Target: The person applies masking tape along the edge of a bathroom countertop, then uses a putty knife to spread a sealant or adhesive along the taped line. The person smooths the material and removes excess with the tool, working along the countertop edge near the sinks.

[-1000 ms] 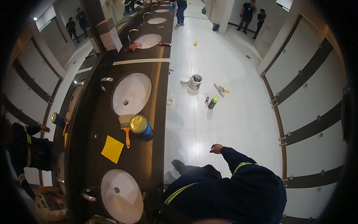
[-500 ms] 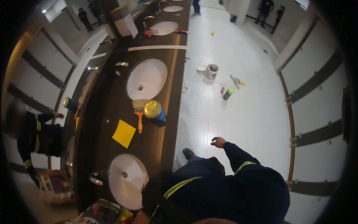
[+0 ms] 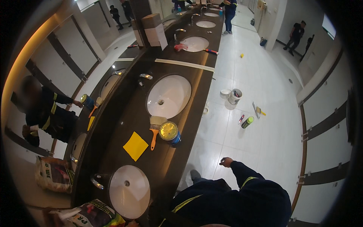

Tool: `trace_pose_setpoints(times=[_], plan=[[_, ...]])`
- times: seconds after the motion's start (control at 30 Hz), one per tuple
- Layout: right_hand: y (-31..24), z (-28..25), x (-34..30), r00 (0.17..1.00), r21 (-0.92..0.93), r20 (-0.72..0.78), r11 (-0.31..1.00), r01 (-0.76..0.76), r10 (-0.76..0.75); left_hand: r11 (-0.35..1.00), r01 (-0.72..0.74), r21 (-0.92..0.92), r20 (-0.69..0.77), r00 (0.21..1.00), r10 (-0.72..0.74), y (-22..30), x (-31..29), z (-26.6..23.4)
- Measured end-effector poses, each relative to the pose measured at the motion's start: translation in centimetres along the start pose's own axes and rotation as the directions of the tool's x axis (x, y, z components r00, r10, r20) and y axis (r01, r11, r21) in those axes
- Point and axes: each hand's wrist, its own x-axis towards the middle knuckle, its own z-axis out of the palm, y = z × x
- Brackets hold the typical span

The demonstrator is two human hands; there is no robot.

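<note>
- A long dark table point(image 3: 113, 145) with sinks runs away from the wearer; a blue can point(image 3: 168, 130) with a yellowish top stands upright near its right edge.
- Right hand point(image 3: 226, 162): right of the can and nearer the wearer, above the pale floor point(image 3: 206, 151). Its grip is loosely curled, partly open, with nothing visible in it.
- Left hand point(image 3: 132, 224): nearer than the can, at the bottom edge, mostly cut off; it appears to be at the bag's edge. Whether its grip is open or closed, I cannot tell.
- Bag point(image 3: 92, 216): colourful, printed, left of the can and much nearer the wearer, partly cut off.
- Brush point(image 3: 154, 138): wide, orange-handled, lying just left of the can.
- Yellow sheet point(image 3: 135, 146): flat, left of the can and slightly nearer.
- Sinks: one point(image 3: 169, 94) just beyond the can, another point(image 3: 129, 191) nearer and to its left.
- Floor, right of and beyond the can: a white bucket point(image 3: 234, 97) and a green canister point(image 3: 247, 122).
- Co-worker point(image 3: 229, 17): standing well beyond the can, beside the table.
</note>
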Motion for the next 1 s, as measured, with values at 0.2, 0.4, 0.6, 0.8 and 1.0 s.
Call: trace_pose_setpoints(times=[0.2, 0.4, 0.6, 0.8, 1.0], plan=[[-1.4, -0.7, 2.4, 0.991, 0.136, -0.130, 0.990, 0.024, -0.006, 0.702, 0.164, -0.693, 0.541, 0.762, 0.356, 6.8, 3.0, 32.3], [-1.9, -2.2, -0.6, 0.988, 0.216, -0.148, 0.976, -0.014, 0.047, 0.605, 0.543, -0.582, 0.787, 0.564, 0.251, 9.6, -1.4, 55.1], [3.6, -2.2, -4.2, 0.989, 0.092, -0.067, 0.988, -0.124, 0.130, 0.592, 0.379, -0.711, 0.612, 0.748, 0.256, 9.5, -2.2, 61.2], [1.3, -1.2, -3.5, 0.994, -0.036, 0.109, 0.999, 0.009, -0.005, 0.654, 0.138, -0.744, 0.515, 0.741, 0.430, 4.7, -0.3, 49.9], [-8.7, -0.7, 4.0, 0.663, -0.202, 0.711, 0.834, 0.513, -0.235, 0.810, 0.124, -0.573, 0.479, 0.853, 0.208, 0.2, -2.4, 26.7]])
